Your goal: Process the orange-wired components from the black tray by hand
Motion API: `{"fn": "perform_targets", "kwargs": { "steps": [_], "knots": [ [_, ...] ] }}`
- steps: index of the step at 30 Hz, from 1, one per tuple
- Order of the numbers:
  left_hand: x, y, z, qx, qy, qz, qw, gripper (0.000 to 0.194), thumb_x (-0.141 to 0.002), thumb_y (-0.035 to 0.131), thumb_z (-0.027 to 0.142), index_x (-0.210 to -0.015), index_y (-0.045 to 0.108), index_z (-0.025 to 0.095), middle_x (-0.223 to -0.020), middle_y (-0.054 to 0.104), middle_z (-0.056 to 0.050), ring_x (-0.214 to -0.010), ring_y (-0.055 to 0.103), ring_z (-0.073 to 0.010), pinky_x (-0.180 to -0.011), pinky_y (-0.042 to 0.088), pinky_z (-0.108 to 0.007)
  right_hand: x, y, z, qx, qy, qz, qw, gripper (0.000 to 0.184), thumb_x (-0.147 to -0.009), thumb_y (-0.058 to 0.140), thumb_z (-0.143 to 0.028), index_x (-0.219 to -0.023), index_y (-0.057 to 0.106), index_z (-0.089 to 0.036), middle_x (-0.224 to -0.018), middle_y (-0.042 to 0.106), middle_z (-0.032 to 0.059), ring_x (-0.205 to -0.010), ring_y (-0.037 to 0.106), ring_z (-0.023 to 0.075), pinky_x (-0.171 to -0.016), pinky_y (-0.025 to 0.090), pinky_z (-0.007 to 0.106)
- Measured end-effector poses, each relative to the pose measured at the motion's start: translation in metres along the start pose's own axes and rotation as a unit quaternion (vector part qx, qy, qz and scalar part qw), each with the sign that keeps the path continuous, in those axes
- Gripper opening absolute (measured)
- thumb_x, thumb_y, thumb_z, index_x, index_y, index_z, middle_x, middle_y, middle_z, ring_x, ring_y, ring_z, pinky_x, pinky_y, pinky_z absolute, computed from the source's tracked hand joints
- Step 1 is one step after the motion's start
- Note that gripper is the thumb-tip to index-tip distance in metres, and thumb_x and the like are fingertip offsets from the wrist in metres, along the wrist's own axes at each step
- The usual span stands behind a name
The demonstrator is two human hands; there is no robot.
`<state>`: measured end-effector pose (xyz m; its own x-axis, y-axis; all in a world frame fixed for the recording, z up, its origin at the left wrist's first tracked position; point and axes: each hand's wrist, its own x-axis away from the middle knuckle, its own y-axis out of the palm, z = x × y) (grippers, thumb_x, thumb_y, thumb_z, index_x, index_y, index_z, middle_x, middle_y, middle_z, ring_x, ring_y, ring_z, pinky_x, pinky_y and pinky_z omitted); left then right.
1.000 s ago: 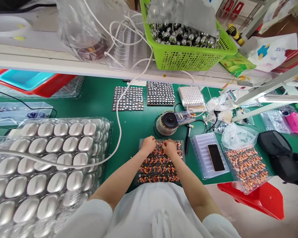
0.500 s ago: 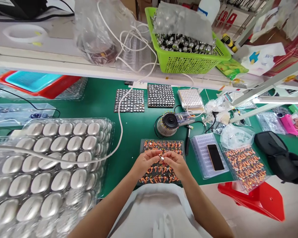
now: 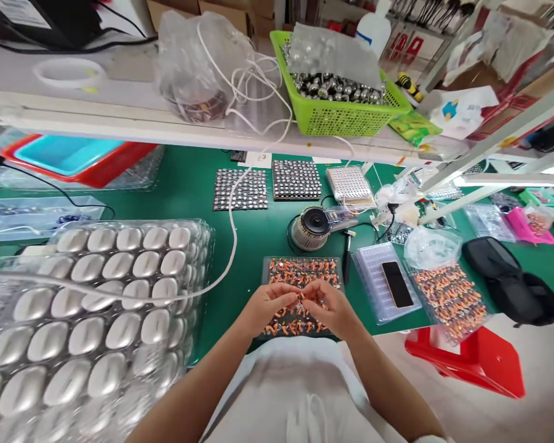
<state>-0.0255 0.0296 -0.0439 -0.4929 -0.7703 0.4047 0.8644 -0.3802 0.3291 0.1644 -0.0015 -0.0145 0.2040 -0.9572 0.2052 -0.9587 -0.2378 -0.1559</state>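
Over a clear tray (image 3: 266, 271) filled with rows of small orange-and-black parts (image 3: 295, 327), my left hand (image 3: 268, 306) and my right hand (image 3: 331, 307) meet fingertip to fingertip. Both are closed in a pinch on one small orange part (image 3: 300, 296), mostly hidden by the fingers. Its exact kind is too small to make out. Just beyond the tray stands a round device with a black top (image 3: 312, 226). A small hammer (image 3: 348, 255) lies to the right of the tray.
Stacked trays of silver oval cases (image 3: 108, 266) fill the left side. A white cable (image 3: 233, 234) hangs across them. To the right are a phone (image 3: 397, 284) on clear trays, another orange-parts tray (image 3: 450, 298) and a black case (image 3: 493, 261). A green basket (image 3: 346, 120) sits on the shelf.
The small piece between my fingertips showed a silvery-white face before; now an orange side shows. My hands stay together over the tray, and the view has shifted slightly.
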Motion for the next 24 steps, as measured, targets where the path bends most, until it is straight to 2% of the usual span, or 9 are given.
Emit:
{"fn": "perform_targets", "kwargs": {
  "steps": [5,11,17,21,24],
  "knots": [
    [0.002,0.004,-0.001,0.064,-0.023,0.01,0.998,0.023,-0.071,0.075,0.031,-0.087,0.071,0.016,-0.075,0.068,-0.001,-0.066,0.059,-0.0104,-0.068,0.047,-0.023,0.009,0.002,-0.014,0.152,-0.113,0.024,0.982,0.012,-0.083,0.059,-0.016,-0.093,0.057,-0.021,-0.084,0.062,0.0008,-0.074,0.059,0.0131,-0.069,0.049,0.026],
    [0.006,0.012,0.004,0.189,-0.027,0.008,0.982,0.023,-0.071,0.077,0.025,-0.088,0.064,0.016,-0.08,0.068,0.0,-0.072,0.062,-0.0102,-0.071,0.049,-0.023,0.011,0.011,-0.013,0.248,-0.253,0.084,0.931,0.022,-0.084,0.058,-0.01,-0.101,0.058,-0.024,-0.089,0.065,0.004,-0.084,0.06,0.0179,-0.075,0.05,0.034],
    [0.012,0.015,0.011,0.227,-0.026,0.017,0.973,0.024,-0.074,0.074,0.024,-0.095,0.064,0.015,-0.085,0.071,-0.004,-0.078,0.065,-0.0119,-0.076,0.05,-0.024,0.013,0.014,-0.003,0.272,-0.301,0.134,0.904,0.029,-0.081,0.061,-0.006,-0.103,0.058,-0.024,-0.089,0.066,0.0046,-0.082,0.061,0.0186,-0.073,0.05,0.035],
    [0.013,0.016,0.014,0.253,-0.032,0.018,0.967,0.018,-0.076,0.072,0.022,-0.092,0.066,0.015,-0.091,0.072,-0.006,-0.083,0.065,-0.013,-0.081,0.049,-0.025,0.013,0.016,0.011,0.305,-0.32,0.154,0.884,0.034,-0.079,0.062,-0.003,-0.105,0.059,-0.026,-0.087,0.065,0.0042,-0.081,0.06,0.0186,-0.071,0.049,0.036],
    [0.013,0.018,0.014,0.262,-0.034,0.041,0.964,0.015,-0.075,0.072,0.021,-0.088,0.068,0.015,-0.093,0.073,-0.006,-0.085,0.065,-0.0132,-0.082,0.048,-0.025,0.012,0.018,0.021,0.317,-0.314,0.157,0.881,0.037,-0.079,0.061,-0.003,-0.108,0.059,-0.027,-0.088,0.064,0.0044,-0.081,0.059,0.0189,-0.072,0.049,0.037]
  ]
}}
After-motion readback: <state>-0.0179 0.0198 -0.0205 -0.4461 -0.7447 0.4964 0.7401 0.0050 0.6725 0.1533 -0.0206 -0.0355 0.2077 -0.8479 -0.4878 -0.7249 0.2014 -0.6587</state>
